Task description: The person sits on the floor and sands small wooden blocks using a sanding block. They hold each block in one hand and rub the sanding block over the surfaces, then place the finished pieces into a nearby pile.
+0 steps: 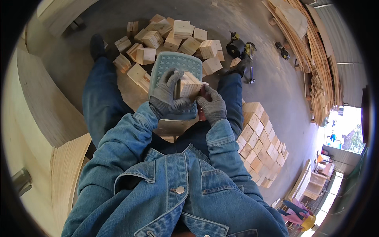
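Note:
My left hand (165,94), in a grey glove, grips a pale layered wooden block (188,85) above a teal plastic stool (160,63) between my legs. On the block's right side, my right hand (214,106), gloved alike, is closed on a reddish-brown sheet (202,113) that looks like sandpaper. The sheet lies against the block's right face, and its lower end hangs below my fingers. My right fingertips are partly hidden behind it.
A loose heap of wooden blocks (189,45) lies beyond the stool. Stacked blocks (262,146) stand by my right leg. Black-and-yellow power tools (237,47) sit near my right foot. Plywood sheets (47,102) rise at left; long boards (316,59) lean at far right.

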A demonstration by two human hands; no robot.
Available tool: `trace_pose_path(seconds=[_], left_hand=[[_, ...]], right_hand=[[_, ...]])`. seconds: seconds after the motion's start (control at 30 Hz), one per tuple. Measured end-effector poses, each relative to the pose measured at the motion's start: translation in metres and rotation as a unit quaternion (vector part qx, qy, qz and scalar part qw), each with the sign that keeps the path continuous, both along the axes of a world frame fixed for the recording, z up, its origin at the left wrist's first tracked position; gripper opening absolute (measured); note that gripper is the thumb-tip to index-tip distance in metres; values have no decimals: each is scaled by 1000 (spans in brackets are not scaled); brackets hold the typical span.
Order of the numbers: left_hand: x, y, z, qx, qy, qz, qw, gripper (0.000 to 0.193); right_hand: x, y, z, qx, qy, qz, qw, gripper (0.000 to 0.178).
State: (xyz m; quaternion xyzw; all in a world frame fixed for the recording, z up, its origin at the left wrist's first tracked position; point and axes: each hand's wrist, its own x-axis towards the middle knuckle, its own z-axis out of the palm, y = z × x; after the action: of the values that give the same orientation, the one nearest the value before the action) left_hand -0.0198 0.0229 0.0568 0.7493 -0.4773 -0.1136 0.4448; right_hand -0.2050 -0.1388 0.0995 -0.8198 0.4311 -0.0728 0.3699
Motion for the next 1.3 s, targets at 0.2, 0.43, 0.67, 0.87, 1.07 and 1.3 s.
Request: trace_pose_path(seconds=[0.2,0.43,0.67,0.87,1.07,1.3], left_hand=[[0,-10,-3,18,129,70,989,122],[7,-18,-3,16,124,85,989,114],[2,-25,-8,-30,204,56,977,123],[1,-25,4,20,182,70,981,115],[8,-19,-4,13,196,104,975,108],[9,-21,-14,-52,238,78,967,113]], right_hand=[[-12,-2,11,-88,-38,-76,992,68],[16,27,72,-265,-143,79,950,67],[50,45,79,-313,-30,155,937,70],[37,24,64,-279,-24,133,951,69],[2,-4,34,-219,-32,24,975,68],[60,26,64,-252,-90,153,951,68]])
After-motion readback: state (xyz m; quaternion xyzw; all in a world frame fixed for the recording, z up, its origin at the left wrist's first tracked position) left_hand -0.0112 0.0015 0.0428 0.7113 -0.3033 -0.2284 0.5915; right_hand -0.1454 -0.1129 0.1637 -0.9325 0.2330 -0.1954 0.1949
